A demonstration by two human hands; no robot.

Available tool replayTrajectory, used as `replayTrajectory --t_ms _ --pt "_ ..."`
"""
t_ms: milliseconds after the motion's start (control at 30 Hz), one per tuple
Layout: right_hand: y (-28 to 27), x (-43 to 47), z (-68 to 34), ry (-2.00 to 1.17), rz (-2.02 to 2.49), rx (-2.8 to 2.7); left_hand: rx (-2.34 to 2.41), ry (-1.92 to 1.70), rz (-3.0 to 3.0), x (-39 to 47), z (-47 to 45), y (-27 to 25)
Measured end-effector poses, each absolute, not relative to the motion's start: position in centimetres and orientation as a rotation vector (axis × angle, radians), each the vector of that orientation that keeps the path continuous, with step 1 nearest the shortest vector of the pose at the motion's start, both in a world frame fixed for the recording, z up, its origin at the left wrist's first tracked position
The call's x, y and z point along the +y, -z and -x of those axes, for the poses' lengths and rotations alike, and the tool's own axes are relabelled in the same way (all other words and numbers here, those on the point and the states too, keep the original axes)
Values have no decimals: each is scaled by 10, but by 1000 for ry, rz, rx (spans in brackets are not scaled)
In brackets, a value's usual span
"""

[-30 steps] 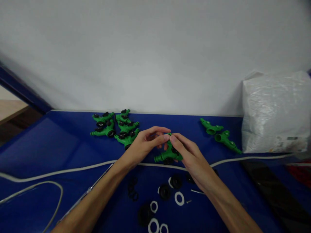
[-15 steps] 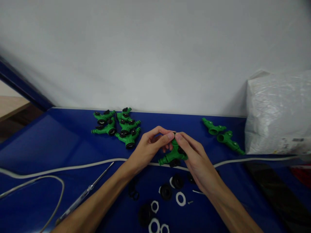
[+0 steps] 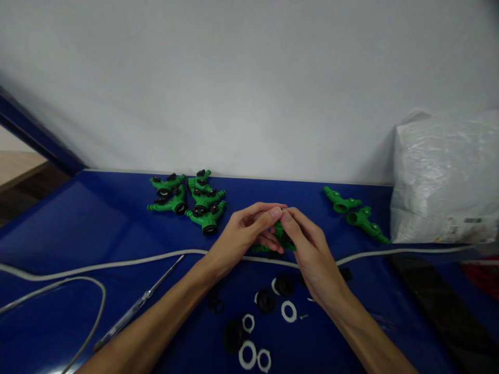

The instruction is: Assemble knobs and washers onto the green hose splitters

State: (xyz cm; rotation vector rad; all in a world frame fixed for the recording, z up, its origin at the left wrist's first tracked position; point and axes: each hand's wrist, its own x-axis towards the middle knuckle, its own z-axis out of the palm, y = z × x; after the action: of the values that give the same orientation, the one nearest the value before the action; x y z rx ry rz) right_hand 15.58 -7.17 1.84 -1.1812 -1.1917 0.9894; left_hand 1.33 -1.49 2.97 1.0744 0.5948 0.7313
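A green Y-shaped hose splitter (image 3: 279, 229) with black parts is between my two hands, over the middle of the blue table. My left hand (image 3: 247, 228) closes on its upper end, thumb and forefinger pinched together. On the other side my right hand (image 3: 314, 246) grips it too, its thumb meeting the left thumb at the top. Fingers hide most of the splitter. Below the hands lie black threaded caps (image 3: 265, 301), several white rings (image 3: 289, 311) and a small screw (image 3: 303, 316).
Assembled green splitters (image 3: 205, 221) cluster at back left. Two green splitter bodies (image 3: 365, 224) lie at back right, beside a plastic-wrapped package (image 3: 444, 182). A white cable (image 3: 128, 267) crosses the table. A screwdriver (image 3: 136, 307) lies by my left forearm; a dark flat object (image 3: 432, 306) is at right.
The splitter has turned between my hands, and its lower branch is now mostly covered by my left fingers. The view has shifted slightly. Things on the table stay where they were.
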Motion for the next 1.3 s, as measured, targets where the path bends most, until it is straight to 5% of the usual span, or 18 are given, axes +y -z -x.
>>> replayTrajectory --t_ms 700,1300 --pt "-20 -78 -151 -1005 1151 -1092 514 -684 -896 -15 -12 -28" --pt "-17 -85 -147 -707 1203 -1086 451 -658 -824 -26 -17 -31"
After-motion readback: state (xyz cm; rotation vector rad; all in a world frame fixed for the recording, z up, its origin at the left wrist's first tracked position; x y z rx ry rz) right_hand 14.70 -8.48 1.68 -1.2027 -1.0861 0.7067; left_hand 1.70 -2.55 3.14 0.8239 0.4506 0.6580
